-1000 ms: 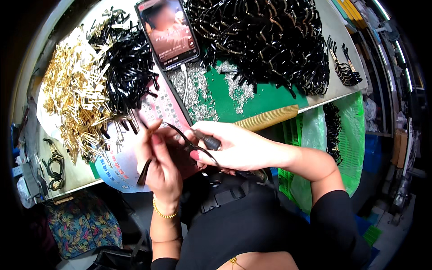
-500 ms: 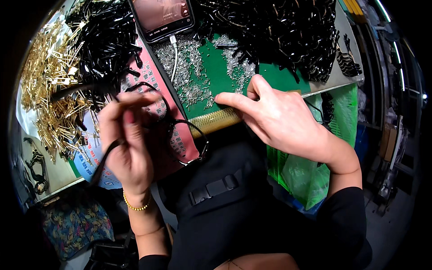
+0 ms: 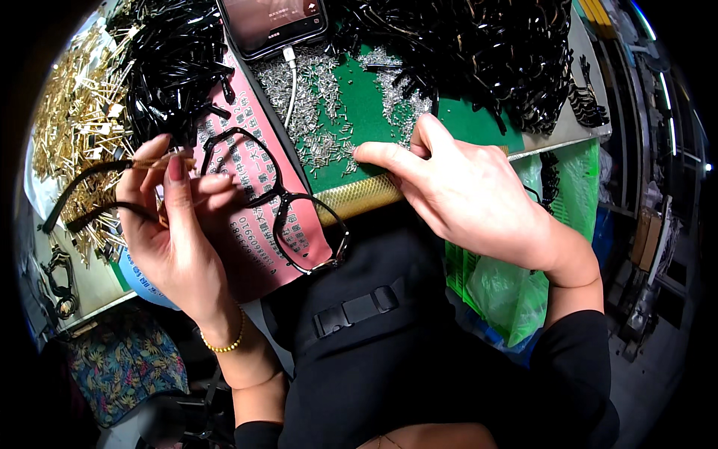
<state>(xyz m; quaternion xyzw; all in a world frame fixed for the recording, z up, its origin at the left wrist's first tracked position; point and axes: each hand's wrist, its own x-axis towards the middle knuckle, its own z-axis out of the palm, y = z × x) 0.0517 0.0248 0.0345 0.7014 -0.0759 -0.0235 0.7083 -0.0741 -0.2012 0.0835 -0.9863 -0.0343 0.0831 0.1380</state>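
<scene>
Left hand point(image 3: 179, 243) in a pinch on black glasses point(image 3: 281, 196), right hand point(image 3: 479, 198) at silvery pins point(image 3: 318, 142), underside hidden, grip unclear.

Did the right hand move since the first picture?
Yes. Against the gold strip, the right hand moved forward and to the right, up to the little silver pieces.

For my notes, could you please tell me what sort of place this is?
Probably an eyewear workshop: the left hand holds a black glasses frame, near a heap of slim black parts and small silvery pieces.
</scene>
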